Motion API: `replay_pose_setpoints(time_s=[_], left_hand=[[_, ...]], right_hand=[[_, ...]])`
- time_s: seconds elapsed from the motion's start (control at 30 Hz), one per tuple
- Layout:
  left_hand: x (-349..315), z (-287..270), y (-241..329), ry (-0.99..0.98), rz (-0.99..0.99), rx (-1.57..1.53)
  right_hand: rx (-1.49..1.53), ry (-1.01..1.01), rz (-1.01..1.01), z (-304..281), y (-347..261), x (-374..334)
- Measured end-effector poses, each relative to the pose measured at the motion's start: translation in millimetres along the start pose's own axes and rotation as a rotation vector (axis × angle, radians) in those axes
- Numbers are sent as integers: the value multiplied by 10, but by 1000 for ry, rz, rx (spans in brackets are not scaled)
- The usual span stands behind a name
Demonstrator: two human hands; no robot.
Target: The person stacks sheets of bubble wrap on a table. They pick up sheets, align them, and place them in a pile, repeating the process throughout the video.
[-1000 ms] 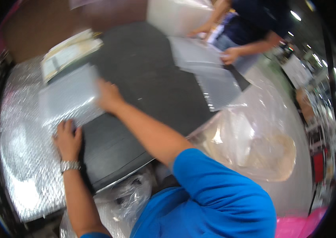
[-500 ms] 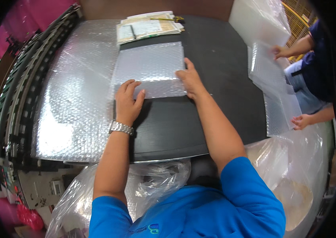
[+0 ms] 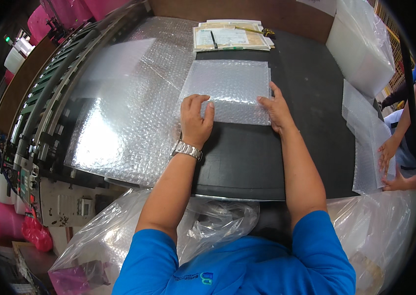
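Observation:
A small stack of clear bubble-wrap sheets [image 3: 227, 83] lies flat on the black tabletop in front of me. My left hand [image 3: 195, 120] rests at its near left corner, fingers bent over the plastic and thumb spread apart. At the right edge, my right hand [image 3: 277, 110] has its thumb on top and its fingers along the side, gripping the sheets. Under my left hand's side of the stack runs a wide, shiny bubble-wrap web [image 3: 134, 98]. Whether the pieces are sealed as bags, I cannot tell.
Behind the stack lie papers [image 3: 227, 38] with a pen and a tape measure [image 3: 268, 33]. Machine rollers [image 3: 60, 78] line the left. A wrapped pale block [image 3: 360, 49] stands back right. A co-worker's hands [image 3: 389, 155] touch other bubble-wrap sheets [image 3: 365, 132]. Clear plastic film [image 3: 227, 216] hangs in front.
The whole view has swung left, so the table appears farther right. My hands keep nearly the same places on the stack. The co-worker's upper hand has come down close to the lower one.

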State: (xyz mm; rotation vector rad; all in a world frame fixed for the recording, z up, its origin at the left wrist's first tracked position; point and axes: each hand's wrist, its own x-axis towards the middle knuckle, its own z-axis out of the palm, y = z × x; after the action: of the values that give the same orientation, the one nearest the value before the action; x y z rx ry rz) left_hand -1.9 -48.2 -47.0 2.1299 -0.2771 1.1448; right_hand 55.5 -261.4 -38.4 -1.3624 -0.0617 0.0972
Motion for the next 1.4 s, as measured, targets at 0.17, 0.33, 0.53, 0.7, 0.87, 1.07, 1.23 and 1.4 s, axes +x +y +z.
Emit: replay_pose_setpoints(time_s=[0.17,0.33,0.53,0.7,0.87,1.07,1.23,1.4], left_hand=[[-7,-75,80,117,158,34],[37,-115,84,148,59,386],[-59,-19,31,-612,-237,594],[-90,6,43,-706,-83,230],[-60,16,61,-738,-78,-126],[-30,-18,140,-646,-191,-412],[-54,27,-63,-183,-136,237],[-72,5,-30,-438,-254,498]], right_hand=[[-2,-9,54,-4,-30,4],[87,4,85,-44,-6,22],[25,-52,29,-101,53,67],[-35,12,-36,-38,142,129],[-154,2,-70,-54,186,153],[-183,36,-76,-6,119,86],[-98,9,-21,-46,103,101],[-147,6,-40,34,-19,20]])
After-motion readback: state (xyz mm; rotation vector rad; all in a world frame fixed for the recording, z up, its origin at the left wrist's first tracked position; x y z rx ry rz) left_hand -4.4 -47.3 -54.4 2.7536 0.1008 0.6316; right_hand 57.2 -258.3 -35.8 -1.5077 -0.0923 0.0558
